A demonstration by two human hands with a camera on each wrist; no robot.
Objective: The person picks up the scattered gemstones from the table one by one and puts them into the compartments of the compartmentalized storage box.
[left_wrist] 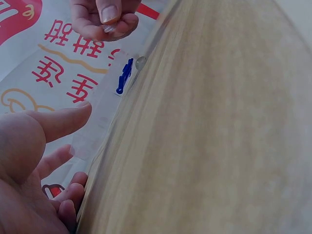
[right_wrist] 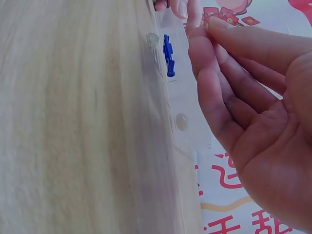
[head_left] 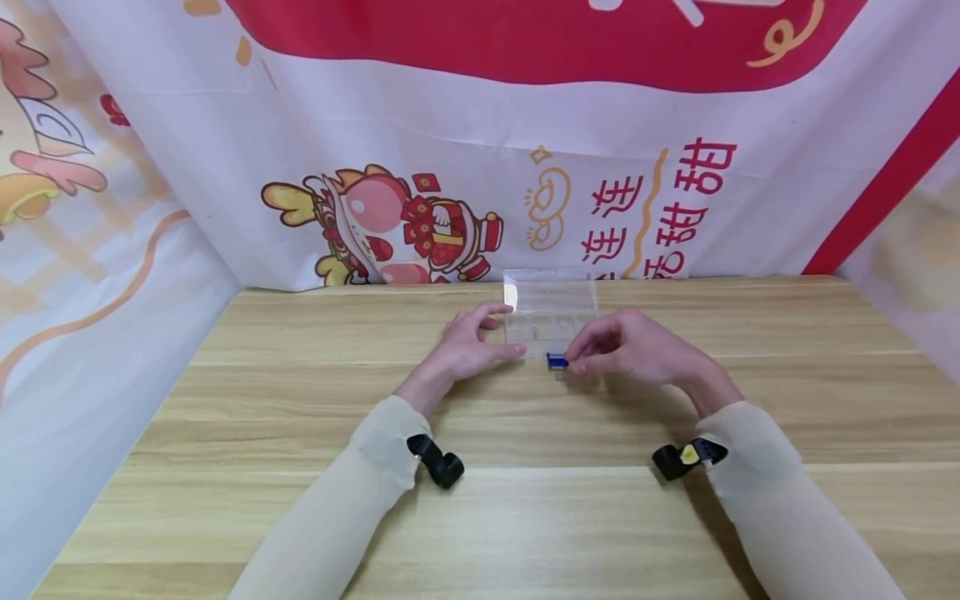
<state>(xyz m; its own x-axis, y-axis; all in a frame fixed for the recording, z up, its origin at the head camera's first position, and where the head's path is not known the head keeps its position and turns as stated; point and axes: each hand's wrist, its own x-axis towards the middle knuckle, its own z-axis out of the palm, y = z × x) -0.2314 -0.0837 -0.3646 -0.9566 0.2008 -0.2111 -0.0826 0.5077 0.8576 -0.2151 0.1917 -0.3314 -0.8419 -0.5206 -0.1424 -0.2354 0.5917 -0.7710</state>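
A low clear plastic box (head_left: 540,329) stands on the table with its lid (head_left: 551,292) raised at the back. At its left end is my left hand (head_left: 468,342), thumb at the front side and fingertips near the hinge, holding that end. A small blue plastic piece (head_left: 557,361) shows at the box's front side. My right hand (head_left: 630,346) is beside it, thumb and fingertips pinching a tiny clear piece (left_wrist: 111,28) above the box. A clear rounded bead (left_wrist: 141,63) lies on the table before the blue piece. Another clear round spot (right_wrist: 181,122) shows on the box.
The wood-grain table (head_left: 525,525) reaches back to a printed white and red cloth (head_left: 450,108) hanging behind the box. Another cloth (head_left: 112,333) hangs along the left side. Black wrist cameras (head_left: 442,467) sit on both sleeves.
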